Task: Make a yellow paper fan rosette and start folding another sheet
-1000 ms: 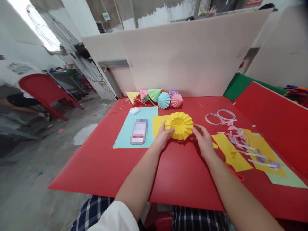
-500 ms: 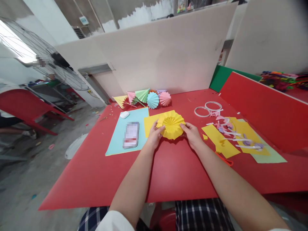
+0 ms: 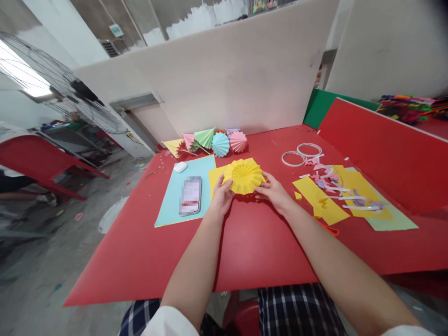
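Note:
A yellow pleated paper rosette (image 3: 246, 177) is held between my two hands above the red table (image 3: 254, 238). My left hand (image 3: 223, 193) grips its left edge, thumb on top. At the right edge, my right hand (image 3: 273, 190) has its thumb and fingers around the folds. Beneath and behind the rosette lies a yellow paper sheet (image 3: 215, 177). To the left, a phone (image 3: 191, 196) rests on a light blue sheet (image 3: 168, 205), with a small white object (image 3: 180, 166) near its top.
Folded paper fans and rosettes (image 3: 220, 144) stand at the back by a white partition (image 3: 238, 84). On the right are two rings (image 3: 293, 159), paper scraps (image 3: 327, 179), a yellow strip (image 3: 324, 203), orange-handled scissors (image 3: 331, 229) and a leaning red board (image 3: 385, 154).
The rosette has shifted slightly left and now shows a more raised, cupped shape. My right hand's fingers have spread more along its edge. The view has moved a little.

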`<state>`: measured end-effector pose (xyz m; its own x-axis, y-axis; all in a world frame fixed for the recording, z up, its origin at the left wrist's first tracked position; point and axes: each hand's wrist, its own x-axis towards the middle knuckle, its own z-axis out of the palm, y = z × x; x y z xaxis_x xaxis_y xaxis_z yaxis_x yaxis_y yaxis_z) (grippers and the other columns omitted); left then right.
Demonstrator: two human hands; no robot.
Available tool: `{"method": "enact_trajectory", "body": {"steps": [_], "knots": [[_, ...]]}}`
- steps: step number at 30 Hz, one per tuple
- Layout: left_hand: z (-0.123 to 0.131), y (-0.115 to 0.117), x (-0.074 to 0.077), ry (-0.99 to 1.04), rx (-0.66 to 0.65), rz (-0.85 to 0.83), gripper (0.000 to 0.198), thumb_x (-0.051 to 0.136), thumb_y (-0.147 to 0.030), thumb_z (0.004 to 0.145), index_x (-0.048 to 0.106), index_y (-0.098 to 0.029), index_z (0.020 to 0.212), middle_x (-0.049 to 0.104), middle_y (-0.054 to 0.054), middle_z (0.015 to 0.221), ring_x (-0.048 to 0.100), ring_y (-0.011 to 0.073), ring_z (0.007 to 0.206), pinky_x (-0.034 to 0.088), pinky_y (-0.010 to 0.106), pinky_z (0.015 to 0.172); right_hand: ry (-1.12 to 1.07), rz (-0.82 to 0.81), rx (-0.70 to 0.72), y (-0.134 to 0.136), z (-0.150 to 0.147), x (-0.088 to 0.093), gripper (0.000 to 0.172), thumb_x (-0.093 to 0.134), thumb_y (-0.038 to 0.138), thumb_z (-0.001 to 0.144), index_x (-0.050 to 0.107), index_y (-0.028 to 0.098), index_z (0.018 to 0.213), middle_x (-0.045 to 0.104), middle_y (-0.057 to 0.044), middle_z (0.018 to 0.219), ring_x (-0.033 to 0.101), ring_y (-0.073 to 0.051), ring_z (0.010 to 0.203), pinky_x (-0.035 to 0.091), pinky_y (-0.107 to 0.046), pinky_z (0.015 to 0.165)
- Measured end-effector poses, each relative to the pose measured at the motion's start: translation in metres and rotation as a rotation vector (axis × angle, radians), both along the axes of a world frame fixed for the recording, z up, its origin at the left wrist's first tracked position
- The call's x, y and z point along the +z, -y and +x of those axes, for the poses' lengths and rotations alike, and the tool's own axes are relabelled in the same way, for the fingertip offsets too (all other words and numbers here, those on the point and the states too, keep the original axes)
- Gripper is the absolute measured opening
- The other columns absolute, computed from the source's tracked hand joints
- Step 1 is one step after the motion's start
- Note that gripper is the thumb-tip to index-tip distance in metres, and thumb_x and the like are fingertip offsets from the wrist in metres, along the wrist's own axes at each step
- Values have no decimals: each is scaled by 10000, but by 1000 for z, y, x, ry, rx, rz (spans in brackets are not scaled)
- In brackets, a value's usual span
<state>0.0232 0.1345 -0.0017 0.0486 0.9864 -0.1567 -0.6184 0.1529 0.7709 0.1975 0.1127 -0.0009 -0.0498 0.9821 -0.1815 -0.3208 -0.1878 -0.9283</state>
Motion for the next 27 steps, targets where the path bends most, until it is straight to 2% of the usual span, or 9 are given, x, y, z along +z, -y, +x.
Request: {"method": "enact_trajectory", "body": {"steps": [5,9,12,16,20,23,25,27], "knots": [[-1,-1,-5,-101,-39,30,552,709,-105,599,494,-256,1084,591,-10,886,600,117,775,469,242,689,15,35,-176,-4,6,-1,588,688,244,636,475,304,1181,618,16,763,615,-138,701,545,-269,602],[-1,-1,-7,-195,-69,55,630,720,-96,585,492,-284,1141,509,-6,882,577,124,811,473,255,704,31,45,-298,-7,9,-3,424,703,299,604,515,270,984,594,26,722,596,-155,719,529,-272,566],[0,0,-7,-255,-74,81,677,718,-111,598,469,-323,1190,418,-23,827,543,87,752,469,250,714,75,62,-379,-8,10,-6,347,700,322,592,495,251,863,550,51,653,558,-135,623,502,-269,535],[0,1,-8,-381,-85,132,720,711,-142,612,423,-355,1236,435,4,936,518,92,782,457,266,750,164,126,-362,-7,8,-8,211,659,333,624,545,228,767,544,43,643,522,-116,577,466,-255,528],[0,2,-8,-567,96,230,570,654,-207,683,459,-335,1203,448,48,1199,486,172,1007,419,326,863,182,95,-290,-5,6,-7,210,620,355,654,595,230,821,592,16,725,553,-130,574,464,-271,508],[3,7,-2,-738,220,333,383,562,-252,767,512,-305,1142,461,50,1216,455,200,1081,376,371,927,263,106,-247,-3,3,-5,223,598,368,671,602,227,844,610,0,731,547,-132,539,455,-278,490],[8,13,3,-882,230,451,301,528,-266,795,555,-286,1093,479,53,1188,431,207,1116,331,383,974,373,195,-240,-1,1,-4,202,576,361,691,613,221,832,632,-19,777,571,-153,617,473,-298,554],[15,19,5,-996,185,561,247,526,-281,800,602,-269,1035,489,62,1169,410,216,1144,289,386,1011,512,316,-233,1,-2,-4,177,542,344,725,626,220,820,652,-27,830,589,-176,733,478,-327,667]]}}
